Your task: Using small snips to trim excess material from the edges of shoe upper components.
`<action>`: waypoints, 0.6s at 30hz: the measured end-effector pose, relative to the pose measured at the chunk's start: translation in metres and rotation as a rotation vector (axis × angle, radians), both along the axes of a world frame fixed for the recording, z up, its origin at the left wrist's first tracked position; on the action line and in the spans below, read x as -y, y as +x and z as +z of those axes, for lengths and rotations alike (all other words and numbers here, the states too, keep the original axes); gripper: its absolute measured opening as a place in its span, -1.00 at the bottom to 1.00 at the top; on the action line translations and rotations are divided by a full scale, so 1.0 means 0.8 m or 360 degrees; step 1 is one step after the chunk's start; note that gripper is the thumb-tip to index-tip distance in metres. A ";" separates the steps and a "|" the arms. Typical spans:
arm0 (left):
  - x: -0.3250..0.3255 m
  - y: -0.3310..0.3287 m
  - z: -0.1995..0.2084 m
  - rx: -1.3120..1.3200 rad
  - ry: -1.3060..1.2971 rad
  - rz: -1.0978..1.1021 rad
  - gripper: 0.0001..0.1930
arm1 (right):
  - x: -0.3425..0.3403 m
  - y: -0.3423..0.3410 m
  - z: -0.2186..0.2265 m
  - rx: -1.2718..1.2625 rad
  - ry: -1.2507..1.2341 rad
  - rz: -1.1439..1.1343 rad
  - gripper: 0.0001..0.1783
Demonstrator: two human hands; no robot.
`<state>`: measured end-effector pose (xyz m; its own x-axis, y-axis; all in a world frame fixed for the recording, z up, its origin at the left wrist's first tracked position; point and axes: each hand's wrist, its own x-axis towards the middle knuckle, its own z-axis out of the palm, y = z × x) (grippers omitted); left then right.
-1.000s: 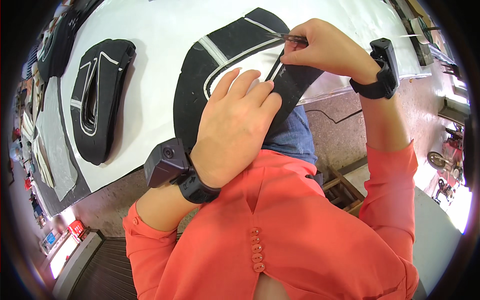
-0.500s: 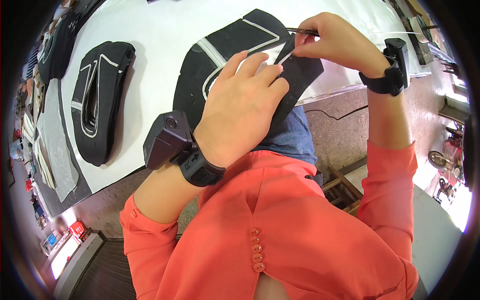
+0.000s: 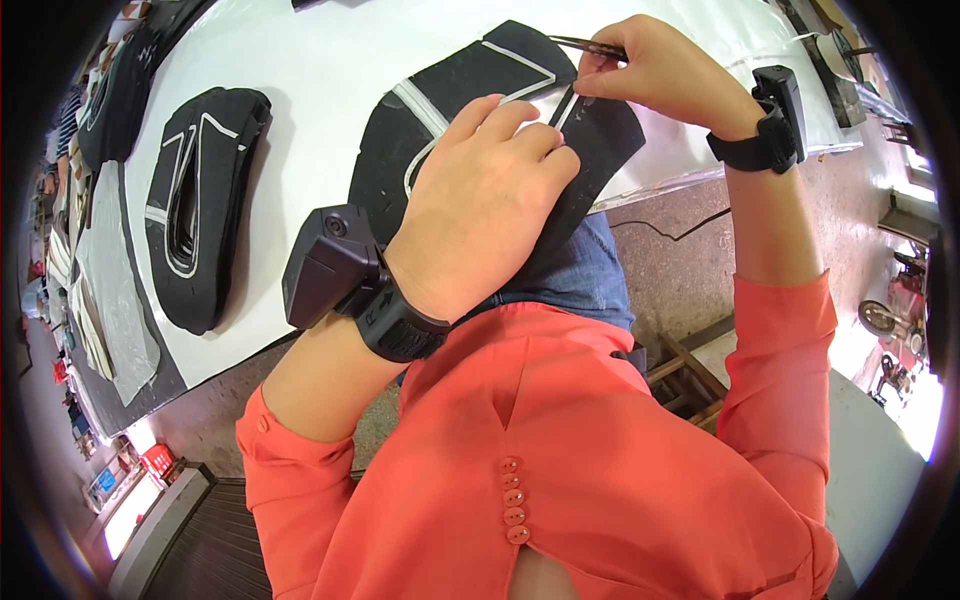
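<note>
A black U-shaped flat piece (image 3: 440, 85) with white strips along its edges, shaped like a shoe upper, lies at the table's near edge. My left hand (image 3: 490, 190) rests palm down on it, fingers stretched and slightly apart, covering its middle. At its far right arm, my right hand (image 3: 640, 75) is closed, with a slim dark tool like tweezers (image 3: 592, 46) held in the fingers and its tip pointing left. The thumb and forefinger meet at the inner edge of the black piece; whether they also pinch a strip is unclear.
A stack of similar black pieces (image 3: 200, 210) lies to the left on the white tabletop (image 3: 300, 150). Farther left are more dark pieces (image 3: 115, 105) and a clear plastic sheet (image 3: 120, 290). A reel (image 3: 838, 55) with white tape stands at the right table end.
My right hand has shifted slightly up and left, and the dark tool's tip now reaches farther left. My left hand stays almost in place on the black piece.
</note>
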<state>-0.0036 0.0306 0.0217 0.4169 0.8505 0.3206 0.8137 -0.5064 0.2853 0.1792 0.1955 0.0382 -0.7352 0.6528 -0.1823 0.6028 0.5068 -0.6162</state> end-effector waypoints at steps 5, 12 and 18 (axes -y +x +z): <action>-0.010 -0.001 -0.004 0.0028 0.0023 0.0005 -0.68 | -0.006 -0.003 0.005 0.0044 0.0014 0.0045 -0.74; -0.033 0.002 -0.022 0.0102 0.0125 -0.0040 -0.74 | -0.013 0.004 -0.018 -0.0055 -0.0061 0.0060 -0.76; -0.033 -0.001 -0.028 0.0067 0.0215 -0.0012 -0.81 | 0.014 0.035 -0.017 -0.0338 0.0377 0.0178 -0.78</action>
